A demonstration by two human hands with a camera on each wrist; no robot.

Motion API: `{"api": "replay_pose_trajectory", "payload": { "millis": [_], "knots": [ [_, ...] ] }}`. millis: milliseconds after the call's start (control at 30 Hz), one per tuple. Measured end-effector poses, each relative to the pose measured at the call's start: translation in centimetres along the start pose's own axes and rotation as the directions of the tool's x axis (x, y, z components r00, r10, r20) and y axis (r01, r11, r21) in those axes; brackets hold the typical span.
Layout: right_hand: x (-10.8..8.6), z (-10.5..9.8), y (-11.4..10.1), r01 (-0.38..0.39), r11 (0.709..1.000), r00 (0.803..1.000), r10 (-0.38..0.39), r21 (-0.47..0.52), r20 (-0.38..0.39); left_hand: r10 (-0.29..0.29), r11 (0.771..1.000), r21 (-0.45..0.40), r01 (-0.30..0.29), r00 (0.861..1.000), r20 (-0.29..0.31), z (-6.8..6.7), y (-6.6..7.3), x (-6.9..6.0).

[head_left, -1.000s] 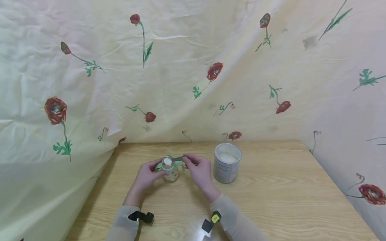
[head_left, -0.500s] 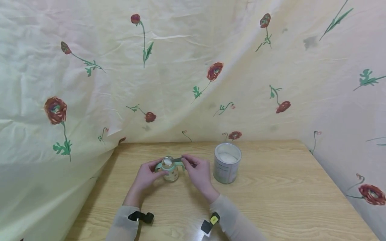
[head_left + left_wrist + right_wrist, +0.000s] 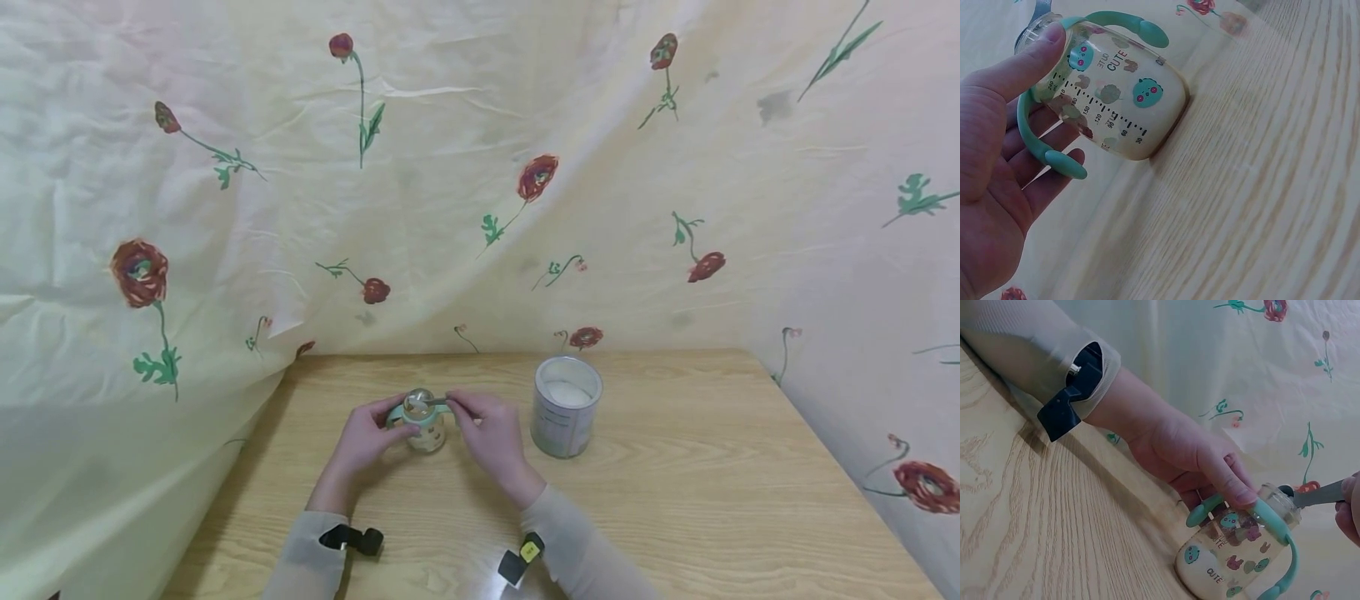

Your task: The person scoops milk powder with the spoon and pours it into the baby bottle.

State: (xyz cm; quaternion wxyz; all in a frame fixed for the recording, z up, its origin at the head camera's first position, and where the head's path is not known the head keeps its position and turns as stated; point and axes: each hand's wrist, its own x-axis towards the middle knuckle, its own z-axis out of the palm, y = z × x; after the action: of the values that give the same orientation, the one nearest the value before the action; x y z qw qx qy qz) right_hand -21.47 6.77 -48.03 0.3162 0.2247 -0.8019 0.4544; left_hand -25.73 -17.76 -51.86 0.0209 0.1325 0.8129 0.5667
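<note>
A clear baby bottle [image 3: 429, 437] with green handles and cartoon prints stands uncapped on the table. My left hand [image 3: 364, 435] grips it near the neck, thumb in front and fingers behind. In the left wrist view, a pale layer lies in the bottom of the bottle [image 3: 1119, 94]. My right hand [image 3: 495, 435] pinches the handle of a grey scoop [image 3: 440, 402]. The bowl of the scoop is at the bottle's mouth, tilted, with some white powder showing there. In the right wrist view, the scoop's handle [image 3: 1321, 495] is plain, while its bowl is mostly hidden by the rim.
Right of my right hand stands an open can [image 3: 564, 429] with white powder inside. The wooden table [image 3: 690, 467] stretches out to the right and toward me. A flowered cloth [image 3: 435, 192] hangs behind the table and along both sides.
My right hand has turned and shifted slightly left, tipping the scoop over the bottle's mouth. The white heap in its bowl has shrunk. My left hand and the bottle stay in place.
</note>
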Motion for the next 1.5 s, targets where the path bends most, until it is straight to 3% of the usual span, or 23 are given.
{"api": "replay_pose_trajectory", "payload": {
  "millis": [333,500,667,900,1267,1500],
  "knots": [
    [-0.05,-0.04,0.18,0.153,0.979,0.988,-0.153,-0.134,0.012,-0.001,1.0,-0.023,0.001,1.0,0.006,0.06,0.3,-0.04],
    [-0.05,-0.16,0.09,0.245,0.945,0.969,-0.242,-0.217,0.044,-0.023,0.999,-0.025,0.023,1.0,0.006,0.07,0.29,-0.04],
    [0.02,-0.35,-0.31,0.327,0.915,0.945,-0.322,-0.239,0.061,-0.019,1.0,-0.013,0.019,1.0,0.008,0.01,0.12,0.04],
    [-0.07,-0.32,-0.32,0.355,0.895,0.935,-0.338,-0.271,0.111,0.027,0.999,-0.019,-0.027,0.999,0.022,-0.07,-0.1,0.02],
    [-0.09,-0.27,-0.35,0.409,0.852,0.912,-0.391,-0.327,0.122,0.034,0.999,-0.01,-0.034,0.999,0.017,-0.1,-0.07,0.05],
    [-0.13,-0.36,-0.44,0.459,0.797,0.888,-0.428,-0.392,0.169,0.029,1.0,-0.01,-0.029,0.999,0.021,-0.13,-0.25,0.1]
  ]
}}
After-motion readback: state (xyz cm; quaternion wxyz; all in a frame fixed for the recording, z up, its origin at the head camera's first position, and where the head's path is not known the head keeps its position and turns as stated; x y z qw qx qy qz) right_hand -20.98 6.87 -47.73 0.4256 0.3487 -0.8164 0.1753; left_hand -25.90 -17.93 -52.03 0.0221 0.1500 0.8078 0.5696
